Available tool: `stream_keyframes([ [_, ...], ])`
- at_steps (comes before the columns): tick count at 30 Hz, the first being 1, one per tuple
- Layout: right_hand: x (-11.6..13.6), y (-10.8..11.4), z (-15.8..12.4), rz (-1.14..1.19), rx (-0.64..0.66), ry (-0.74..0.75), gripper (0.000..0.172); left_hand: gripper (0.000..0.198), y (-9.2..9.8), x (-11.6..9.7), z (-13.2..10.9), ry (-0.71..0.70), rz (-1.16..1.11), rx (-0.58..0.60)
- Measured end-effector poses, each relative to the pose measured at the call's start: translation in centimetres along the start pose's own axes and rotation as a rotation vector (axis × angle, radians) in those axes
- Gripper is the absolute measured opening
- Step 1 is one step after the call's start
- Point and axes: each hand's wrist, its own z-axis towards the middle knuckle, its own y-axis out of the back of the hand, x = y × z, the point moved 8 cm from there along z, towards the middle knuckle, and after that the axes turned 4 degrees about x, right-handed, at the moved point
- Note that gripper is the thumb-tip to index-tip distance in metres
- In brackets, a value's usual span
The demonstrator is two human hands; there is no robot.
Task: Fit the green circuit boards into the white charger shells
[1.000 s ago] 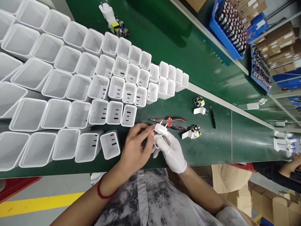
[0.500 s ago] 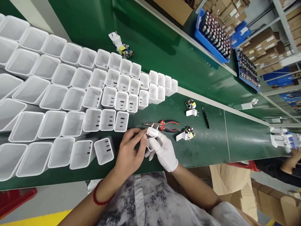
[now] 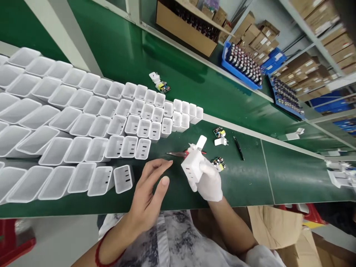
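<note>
My right hand (image 3: 210,181), in a white glove, grips a white charger housing (image 3: 191,166) with dark slots in the side turned toward me. At the housing's far end a white cap piece (image 3: 201,142) sticks out. Bare and with a red bracelet at the wrist, my left hand (image 3: 150,193) hovers just left of the housing, thumb and fingers apart, holding nothing. Red-handled pliers (image 3: 175,153) lie behind the housing, their handles mostly hidden by it. A circuit board (image 3: 218,163) shows just past the gloved hand.
Rows of open white housings (image 3: 124,179) fill the left of the green bench. Farther right lie another board (image 3: 219,132), a white plug piece (image 3: 221,141) and a black pen (image 3: 238,147). Blue trays (image 3: 241,76) of parts and a cardboard box (image 3: 183,29) stand along the back.
My left hand has let go of the housing and drawn back, opening. My right hand has turned the housing slots toward me and moved slightly right. The camera view has shifted.
</note>
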Motion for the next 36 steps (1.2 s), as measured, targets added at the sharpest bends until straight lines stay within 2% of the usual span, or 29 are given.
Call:
stream_keyframes([
  [4,1.2,0.6,0.3,0.172,0.022,-0.045,0.052,0.03,-1.3,0.5,0.1,0.05,0.013,0.052],
  [10,1.1,1.6,0.2,0.286,-0.005,-0.111,0.046,0.027,-3.0,1.2,0.7,0.091,0.061,0.106],
  [14,1.4,2.1,0.2,0.271,-0.032,-0.099,0.044,0.027,-3.6,1.4,0.9,0.113,0.094,0.14],
  [20,2.5,2.6,0.8,0.152,-0.055,-0.036,0.04,0.023,-4.0,1.3,1.6,0.05,0.176,0.142],
  [26,3.0,2.8,1.1,-0.013,0.005,-0.025,0.053,0.021,-4.0,1.4,2.3,-0.002,0.228,0.132],
  [28,4.3,3.9,1.7,-0.119,-0.034,0.031,0.056,0.02,-3.9,1.3,2.5,-0.031,0.26,0.133],
  [31,8.8,7.5,4.0,-0.373,-0.216,0.25,0.061,0.02,-3.7,0.7,2.8,-0.103,0.321,0.124],
  [34,14.0,11.5,8.3,-0.775,-0.413,0.425,0.059,0.023,-3.2,-0.6,3.3,-0.199,0.409,0.089],
  [36,16.3,14.3,12.0,-1.085,-0.541,0.382,0.055,0.029,-2.9,-1.4,3.8,-0.255,0.506,0.064],
])
